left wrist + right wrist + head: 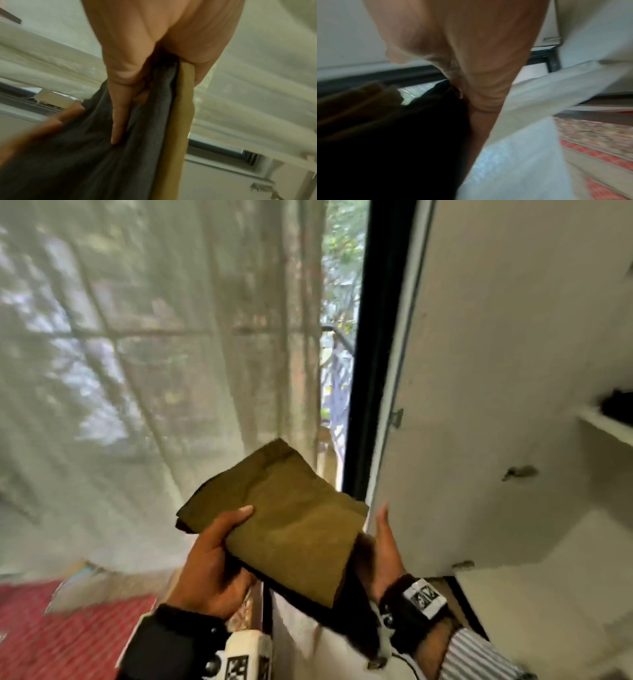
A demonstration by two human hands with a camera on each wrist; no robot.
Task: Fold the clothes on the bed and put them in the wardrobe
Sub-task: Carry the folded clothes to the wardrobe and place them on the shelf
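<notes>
Two folded garments, olive one (pixel 287 522) atop dark grey one (pixel 82 155), left hand (pixel 212 563) gripping, right hand (pixel 380 556) flat beneath, beside wardrobe door (pixel 496 371).

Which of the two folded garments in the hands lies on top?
The olive-brown folded garment lies on top. The dark grey one is underneath it, showing only at the edges from above.

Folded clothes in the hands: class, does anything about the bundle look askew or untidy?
Slightly. The olive garment lies neatly folded on top, but the dark garment beneath hangs loose and creased below it. The left hand grips one side; the right hand supports the other.
</notes>
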